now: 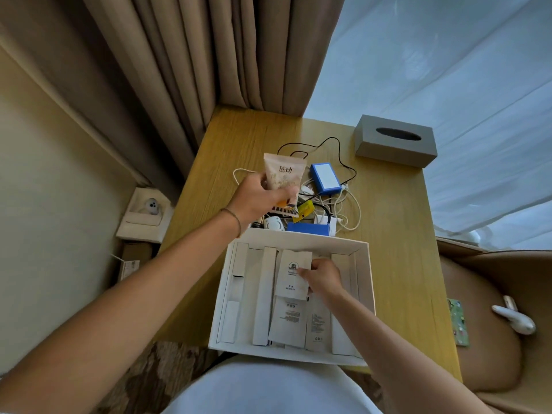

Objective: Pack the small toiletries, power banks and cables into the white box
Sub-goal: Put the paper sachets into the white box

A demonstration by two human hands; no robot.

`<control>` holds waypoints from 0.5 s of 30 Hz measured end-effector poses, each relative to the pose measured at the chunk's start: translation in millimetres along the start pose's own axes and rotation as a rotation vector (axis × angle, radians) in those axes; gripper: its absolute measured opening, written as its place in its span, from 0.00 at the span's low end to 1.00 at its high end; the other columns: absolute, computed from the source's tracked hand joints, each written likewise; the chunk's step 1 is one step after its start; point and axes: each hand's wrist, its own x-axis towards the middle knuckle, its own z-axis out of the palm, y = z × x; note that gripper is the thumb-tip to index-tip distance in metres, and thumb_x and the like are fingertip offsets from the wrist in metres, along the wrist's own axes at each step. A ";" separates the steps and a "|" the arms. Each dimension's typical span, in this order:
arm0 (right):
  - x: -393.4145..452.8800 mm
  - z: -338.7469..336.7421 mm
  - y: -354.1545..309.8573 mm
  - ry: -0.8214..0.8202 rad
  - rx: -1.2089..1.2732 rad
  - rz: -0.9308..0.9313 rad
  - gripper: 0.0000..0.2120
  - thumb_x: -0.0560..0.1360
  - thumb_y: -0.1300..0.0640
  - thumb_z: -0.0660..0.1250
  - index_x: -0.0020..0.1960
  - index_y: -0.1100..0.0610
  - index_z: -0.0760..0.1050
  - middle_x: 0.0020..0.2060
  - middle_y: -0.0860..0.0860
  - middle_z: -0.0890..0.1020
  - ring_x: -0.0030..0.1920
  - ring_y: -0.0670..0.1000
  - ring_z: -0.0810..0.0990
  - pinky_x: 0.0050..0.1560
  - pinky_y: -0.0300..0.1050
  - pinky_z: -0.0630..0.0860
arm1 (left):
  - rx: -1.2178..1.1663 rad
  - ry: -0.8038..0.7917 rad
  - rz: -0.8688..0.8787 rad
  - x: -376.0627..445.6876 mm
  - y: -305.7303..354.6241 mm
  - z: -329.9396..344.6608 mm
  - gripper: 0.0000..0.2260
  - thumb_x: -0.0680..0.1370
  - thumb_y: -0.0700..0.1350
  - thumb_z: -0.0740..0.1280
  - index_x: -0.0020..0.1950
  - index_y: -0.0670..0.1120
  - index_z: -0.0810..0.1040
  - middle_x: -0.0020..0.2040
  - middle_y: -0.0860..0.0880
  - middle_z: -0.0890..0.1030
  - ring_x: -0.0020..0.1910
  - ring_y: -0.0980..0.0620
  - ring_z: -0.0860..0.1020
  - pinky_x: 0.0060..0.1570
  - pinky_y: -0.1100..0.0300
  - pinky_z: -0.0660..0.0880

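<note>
Your left hand (257,198) was raised above the wooden desk (397,222), its fingers closed around a beige pouch (283,177) printed with 2 Chinese characters, 唇动; smaller print below them was too blurred to read. Your right hand (324,279) reached into the white box (369,282) at the desk's near edge, its fingers pinching the edge of a white paper packet (291,273) that carried a round logo and small illegible text. Beside it, more slim white cartons (264,297) lay in the box, their lettering also too small to make out.

Just beyond the box's far wall lay a blue power bank (309,228) and a small white round gadget (273,224). A second blue power bank (325,178) with a white face sat farther back, among tangled white cables (349,210) and a black cable (340,153). A grey tissue box (395,141) stood at the far right corner.
</note>
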 end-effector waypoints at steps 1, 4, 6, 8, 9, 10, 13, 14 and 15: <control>2.7 1.6 0.9 0.002 -0.033 -0.006 0.05 0.77 0.57 0.72 0.53 0.54 0.84 0.52 0.53 0.87 0.49 0.54 0.86 0.47 0.53 0.86 | -0.033 -0.012 -0.017 -8.7 -2.0 -0.7 0.06 0.75 0.46 0.74 0.49 0.54 0.80 0.46 0.57 0.84 0.38 0.68 0.82 0.30 0.74 0.74; 5.0 4.1 1.9 0.029 -0.209 -0.049 0.04 0.77 0.52 0.73 0.49 0.51 0.84 0.49 0.51 0.88 0.48 0.52 0.86 0.49 0.50 0.84 | -0.080 -0.040 -0.054 -33.7 -8.8 0.1 0.07 0.77 0.46 0.72 0.54 0.52 0.81 0.45 0.58 0.84 0.36 0.67 0.81 0.29 0.73 0.72; 4.8 4.7 1.2 0.083 -0.386 -0.114 0.08 0.76 0.48 0.72 0.48 0.52 0.82 0.46 0.51 0.87 0.46 0.53 0.85 0.46 0.48 0.83 | -0.088 -0.069 -0.052 -48.3 -14.9 2.9 0.06 0.78 0.44 0.71 0.54 0.52 0.80 0.42 0.60 0.85 0.36 0.68 0.81 0.30 0.74 0.72; 4.1 4.1 -1.9 0.152 -0.563 -0.221 0.13 0.76 0.47 0.72 0.54 0.54 0.80 0.46 0.53 0.85 0.47 0.56 0.84 0.44 0.47 0.79 | -0.065 -0.084 -0.071 -60.2 -21.9 7.0 0.06 0.77 0.45 0.71 0.53 0.54 0.80 0.46 0.59 0.86 0.41 0.65 0.82 0.34 0.70 0.75; 2.8 2.9 -4.7 0.170 -0.632 -0.270 0.14 0.75 0.47 0.72 0.56 0.55 0.79 0.47 0.54 0.84 0.48 0.58 0.84 0.43 0.46 0.77 | -0.042 -0.079 -0.088 -64.6 -26.0 9.0 0.07 0.77 0.46 0.71 0.53 0.55 0.80 0.50 0.56 0.85 0.44 0.61 0.82 0.38 0.65 0.78; 0.9 0.5 -8.9 0.177 -0.682 -0.294 0.14 0.76 0.48 0.71 0.55 0.56 0.79 0.47 0.55 0.84 0.48 0.59 0.83 0.42 0.47 0.76 | -0.014 -0.073 -0.107 -67.3 -31.0 11.2 0.07 0.76 0.48 0.72 0.53 0.55 0.80 0.52 0.54 0.85 0.47 0.57 0.82 0.41 0.60 0.79; -7.6 -15.9 -18.9 0.176 -0.695 -0.304 0.14 0.78 0.49 0.67 0.39 0.58 0.78 0.35 0.55 0.82 0.38 0.58 0.81 0.37 0.48 0.78 | 0.075 -0.068 -0.163 -72.5 -50.4 19.8 0.04 0.76 0.47 0.72 0.48 0.56 0.80 0.48 0.54 0.85 0.43 0.55 0.81 0.37 0.61 0.78; -11.6 -23.7 -20.6 0.195 -0.670 -0.313 0.16 0.77 0.50 0.67 0.36 0.59 0.76 0.32 0.54 0.80 0.35 0.57 0.80 0.35 0.48 0.77 | 0.113 -0.072 -0.179 -73.2 -58.1 24.0 0.04 0.76 0.47 0.73 0.47 0.56 0.80 0.46 0.54 0.85 0.42 0.56 0.81 0.36 0.63 0.77; -17.0 -31.9 -21.9 0.225 -0.646 -0.328 0.16 0.77 0.52 0.66 0.35 0.60 0.76 0.31 0.54 0.80 0.33 0.57 0.79 0.34 0.47 0.77 | 0.154 -0.079 -0.195 -73.8 -66.1 28.5 0.04 0.75 0.47 0.74 0.46 0.55 0.80 0.45 0.55 0.84 0.42 0.55 0.81 0.36 0.63 0.77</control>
